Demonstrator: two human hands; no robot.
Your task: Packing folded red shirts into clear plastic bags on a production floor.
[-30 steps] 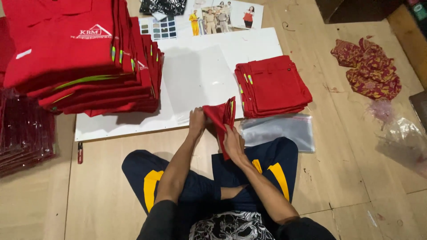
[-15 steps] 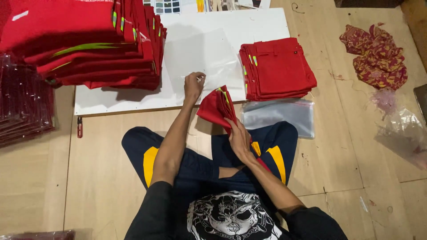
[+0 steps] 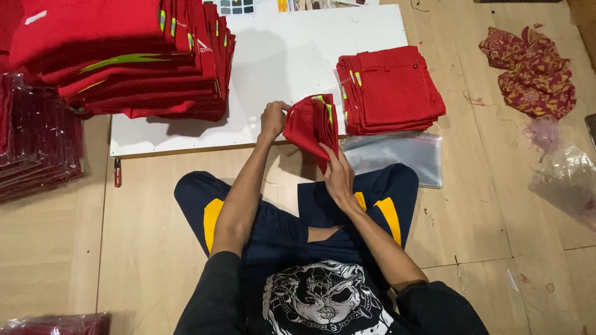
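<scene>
— Where do we have the folded red garment (image 3: 312, 127) right now?

— Between our two hands, held up just over the near edge of the white board (image 3: 279, 68). Our left hand (image 3: 274, 118) is clenched on its left edge, knuckles up, and our right hand (image 3: 338, 175) grips it from below, fingers spread against the lower fold. It shows a yellow-green stripe near its top.

— And what lies around it?

— Just right of it, a neat stack of folded red garments (image 3: 391, 90) sits on the board. Near our right hand a pile of clear plastic bags (image 3: 400, 155) lies flat on the wooden floor (image 3: 149, 248), partly under the stack's edge. At the far left a tall heap of red shirts (image 3: 124, 56) covers the board's corner, and left of that a pile of bagged dark-red items (image 3: 34, 146). A crumpled patterned red cloth (image 3: 531, 71) lies well apart to the right, with loose crumpled plastic (image 3: 562, 170) below it.

— How are our arms set?

— We sit cross-legged in navy trousers with yellow panels (image 3: 298, 211). The left forearm runs nearly straight forward; the right is bent, wrist turned up.
</scene>
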